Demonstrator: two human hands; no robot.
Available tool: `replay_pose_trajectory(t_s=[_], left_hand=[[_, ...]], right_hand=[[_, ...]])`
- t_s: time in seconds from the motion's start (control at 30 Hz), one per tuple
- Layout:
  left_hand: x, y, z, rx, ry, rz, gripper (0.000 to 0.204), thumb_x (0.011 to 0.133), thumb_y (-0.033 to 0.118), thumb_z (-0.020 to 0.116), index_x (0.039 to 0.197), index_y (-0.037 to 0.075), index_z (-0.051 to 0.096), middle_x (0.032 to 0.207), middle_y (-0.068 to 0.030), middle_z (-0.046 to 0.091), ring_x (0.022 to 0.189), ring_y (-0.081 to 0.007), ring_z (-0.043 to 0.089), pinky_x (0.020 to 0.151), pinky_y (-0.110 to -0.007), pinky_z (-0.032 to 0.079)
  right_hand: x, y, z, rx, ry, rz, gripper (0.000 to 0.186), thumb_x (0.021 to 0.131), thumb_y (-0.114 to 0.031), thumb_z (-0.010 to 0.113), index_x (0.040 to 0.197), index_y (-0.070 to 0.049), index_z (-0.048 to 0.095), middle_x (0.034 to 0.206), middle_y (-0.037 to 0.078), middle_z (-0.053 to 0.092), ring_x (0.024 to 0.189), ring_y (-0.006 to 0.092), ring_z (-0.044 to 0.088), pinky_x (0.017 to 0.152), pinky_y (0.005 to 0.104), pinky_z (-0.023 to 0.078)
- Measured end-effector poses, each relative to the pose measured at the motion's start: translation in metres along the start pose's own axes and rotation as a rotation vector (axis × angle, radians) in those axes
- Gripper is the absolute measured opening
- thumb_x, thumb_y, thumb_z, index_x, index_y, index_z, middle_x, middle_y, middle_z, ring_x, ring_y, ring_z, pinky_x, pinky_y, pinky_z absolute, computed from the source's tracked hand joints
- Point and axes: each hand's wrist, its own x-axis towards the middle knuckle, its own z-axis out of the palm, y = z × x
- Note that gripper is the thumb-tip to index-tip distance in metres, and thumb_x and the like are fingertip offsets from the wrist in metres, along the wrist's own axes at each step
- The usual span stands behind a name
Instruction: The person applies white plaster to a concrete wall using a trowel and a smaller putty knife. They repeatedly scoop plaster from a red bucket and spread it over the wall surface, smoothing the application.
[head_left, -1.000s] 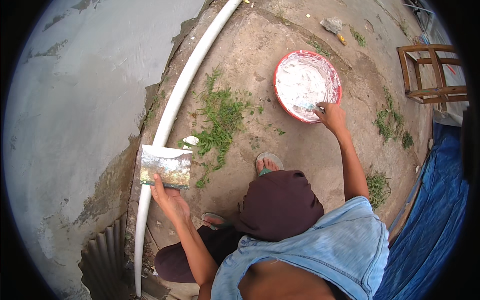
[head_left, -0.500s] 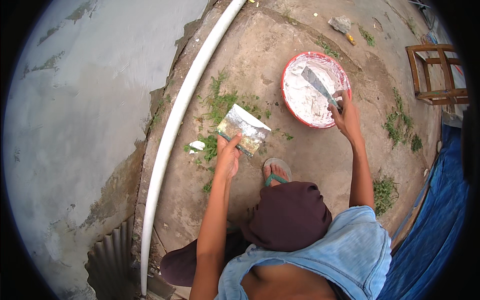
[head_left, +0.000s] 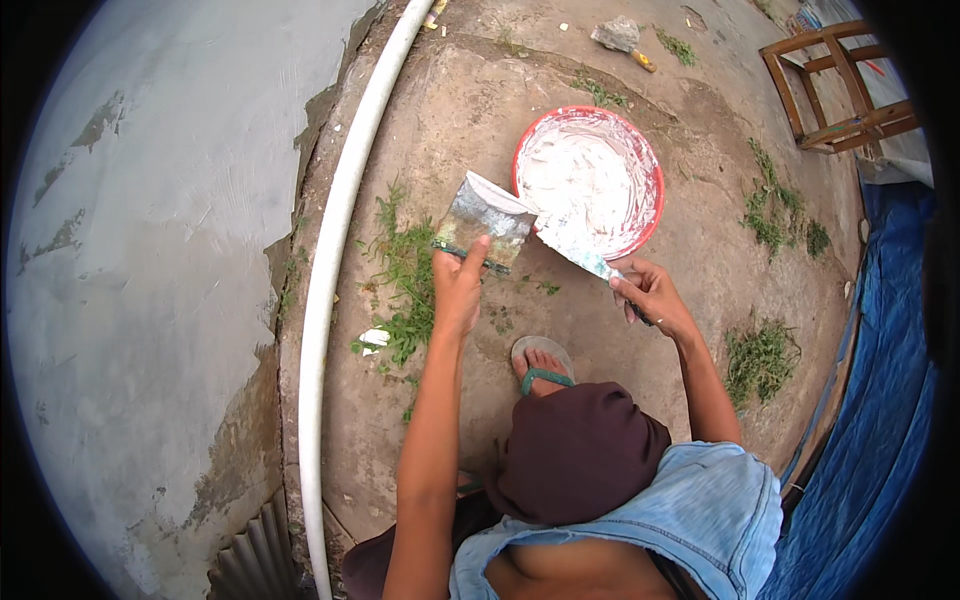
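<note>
My left hand is closed on the lower edge of a wide filling knife, its metal blade smeared and carrying a strip of white paste along the far edge. In my right hand is a putty knife, gripped by its handle. White paste coats its blade, and its tip is at the right corner of the wide filling knife; whether they touch I cannot tell. Just beyond the putty knife, a red-rimmed basin on the ground holds thick white paste.
A long white pipe runs beside the grey plastered wall on the left. Weeds grow from the concrete. Far off lie a stone and a yellow-handled tool. A wooden frame and blue tarp are at right.
My right hand has drawn the putty knife out of the basin toward the wide filling knife, its blade now covered with white paste. The whole view has shifted slightly.
</note>
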Motion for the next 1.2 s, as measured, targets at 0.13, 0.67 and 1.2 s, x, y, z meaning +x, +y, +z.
replay_pose_trajectory(t_s=[0.13, 0.67, 1.2], left_hand=[[0.005, -0.007, -0.004, 0.022, -0.048, 0.012, 0.037, 0.093, 0.015, 0.067, 0.123, -0.001, 0.052, 0.116, -0.0093, 0.063, 0.101, -0.0149, 0.061, 0.084, -0.032, 0.051], [0.006, -0.015, 0.003, 0.054, -0.046, 0.057, 0.039, 0.094, 0.012, 0.065, 0.127, -0.004, 0.052, 0.113, -0.0076, 0.064, 0.1, -0.0134, 0.058, 0.089, -0.029, 0.045], [0.004, -0.014, 0.0, 0.079, -0.038, 0.012, 0.04, 0.095, 0.014, 0.065, 0.127, -0.004, 0.051, 0.11, -0.0063, 0.064, 0.093, -0.0103, 0.056, 0.082, -0.028, 0.045]], right_hand=[[0.002, -0.003, 0.002, 0.003, 0.018, -0.019, 0.027, 0.094, -0.014, 0.067, 0.118, -0.004, 0.061, 0.064, -0.001, 0.059, 0.047, 0.0066, 0.05, 0.043, 0.0222, 0.035], [0.009, -0.012, 0.0, -0.116, 0.106, -0.122, 0.027, 0.091, -0.014, 0.071, 0.114, -0.002, 0.065, 0.069, -0.002, 0.059, 0.05, 0.005, 0.05, 0.044, 0.0221, 0.037], [0.012, -0.007, -0.003, -0.189, 0.135, -0.108, 0.027, 0.089, -0.013, 0.073, 0.112, 0.001, 0.067, 0.071, -0.001, 0.061, 0.053, 0.0052, 0.051, 0.046, 0.0223, 0.04]])
